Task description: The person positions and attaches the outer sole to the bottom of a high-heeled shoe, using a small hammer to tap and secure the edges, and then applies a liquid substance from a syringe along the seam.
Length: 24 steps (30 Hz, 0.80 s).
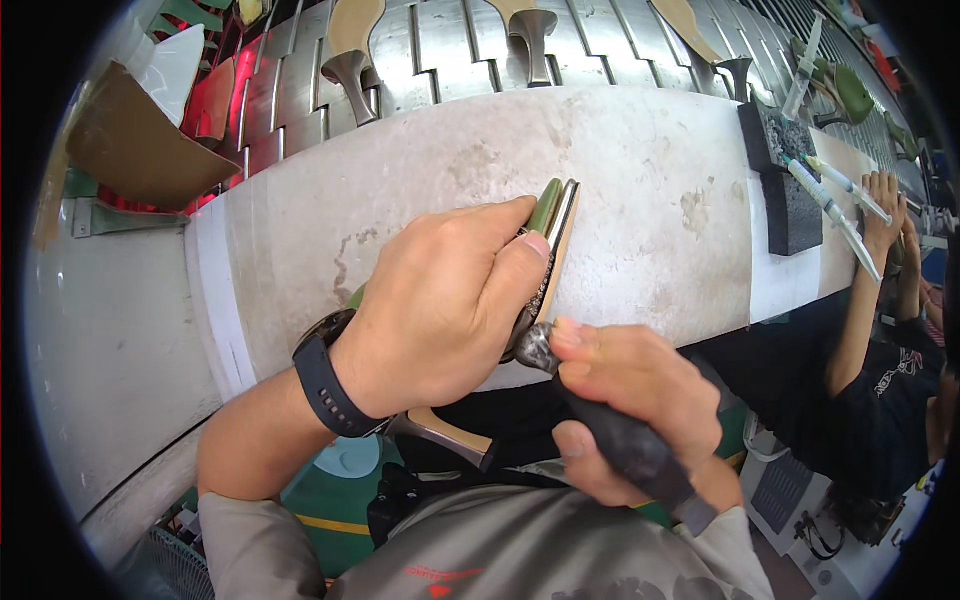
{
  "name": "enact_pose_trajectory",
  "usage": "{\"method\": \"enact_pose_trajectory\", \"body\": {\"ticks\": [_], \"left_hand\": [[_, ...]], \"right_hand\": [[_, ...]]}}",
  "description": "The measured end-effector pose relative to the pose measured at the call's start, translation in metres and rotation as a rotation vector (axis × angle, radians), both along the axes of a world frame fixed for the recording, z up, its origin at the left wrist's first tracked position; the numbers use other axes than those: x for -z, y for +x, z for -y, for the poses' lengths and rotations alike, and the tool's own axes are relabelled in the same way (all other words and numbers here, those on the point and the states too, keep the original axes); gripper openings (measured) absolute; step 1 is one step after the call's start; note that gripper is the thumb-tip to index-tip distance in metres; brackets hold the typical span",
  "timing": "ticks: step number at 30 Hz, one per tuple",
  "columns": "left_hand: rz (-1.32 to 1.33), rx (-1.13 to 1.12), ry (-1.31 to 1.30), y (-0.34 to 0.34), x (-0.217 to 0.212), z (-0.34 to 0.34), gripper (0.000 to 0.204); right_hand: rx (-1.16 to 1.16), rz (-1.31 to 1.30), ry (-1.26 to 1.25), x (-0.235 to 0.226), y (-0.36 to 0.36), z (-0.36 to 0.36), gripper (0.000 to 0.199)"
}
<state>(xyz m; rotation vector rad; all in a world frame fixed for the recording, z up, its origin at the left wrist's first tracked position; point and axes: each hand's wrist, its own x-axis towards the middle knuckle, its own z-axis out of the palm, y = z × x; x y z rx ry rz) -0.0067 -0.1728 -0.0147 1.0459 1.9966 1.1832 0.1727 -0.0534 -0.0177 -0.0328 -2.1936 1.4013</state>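
My left hand (440,290) is closed over a green shoe (548,208) with a tan sole, just above the pale bench top. Between its green edge and the tan sole runs a shiny metallic strip. A tan sole with a brownish heel (445,438) shows below my left wrist; whether it belongs to the same shoe I cannot tell. My right hand (640,400) grips a tool with a thick black handle (630,440). Its rounded metal head (537,346) is close against the lower part of the shoe, and contact there is hard to make out.
Beyond the pale bench (660,200) runs a metal slat conveyor (440,50) carrying several heeled shoes (350,60). Syringes (835,215) rest by a black foam block (790,205) at right. A co-worker's arm (860,290) reaches in there. Cardboard (140,140) stands far left.
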Motion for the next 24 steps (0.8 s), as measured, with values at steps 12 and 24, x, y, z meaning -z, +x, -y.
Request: {"method": "enact_pose_trajectory", "body": {"ticks": [12, 24], "left_hand": [[0.022, 0.023, 0.058, -0.012, 0.003, 0.009, 0.039], [-0.358, 0.089, 0.104, -0.025, 0.028, 0.072, 0.025]], "right_hand": [[0.161, -0.115, 0.146, 0.018, -0.008, 0.083, 0.037], [0.079, -0.053, 0.348, 0.018, -0.002, 0.075, 0.041]]}}
